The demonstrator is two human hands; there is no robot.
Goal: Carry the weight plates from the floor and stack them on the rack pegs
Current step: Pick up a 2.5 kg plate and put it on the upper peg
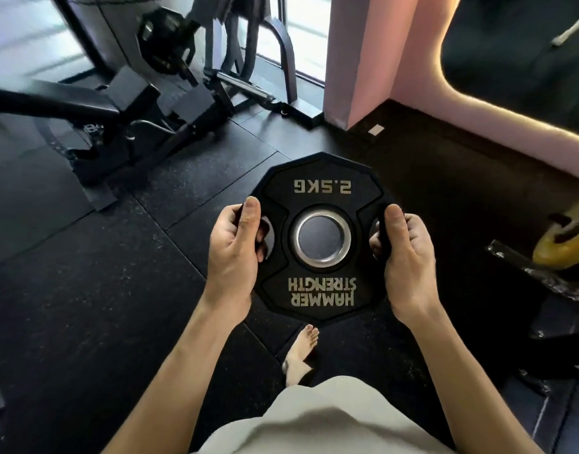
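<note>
A black 2.5 kg weight plate [320, 178] with a steel centre ring is held flat in front of me, above the floor, its lettering upside down. My left hand [235, 253] grips its left handle slot, thumb on top and fingers curled through. On the opposite side my right hand [404, 257] grips the right handle slot the same way. A yellow plate [566, 237] sits on a dark rack part at the right edge. Another black plate [165, 40] hangs on a machine at the upper left.
Black rubber floor tiles [84, 290] lie all around. A bench and machine frame [127, 103] stand at the upper left. A pink pillar [357, 60] rises behind the plate. My bare foot [301, 352] is below the plate.
</note>
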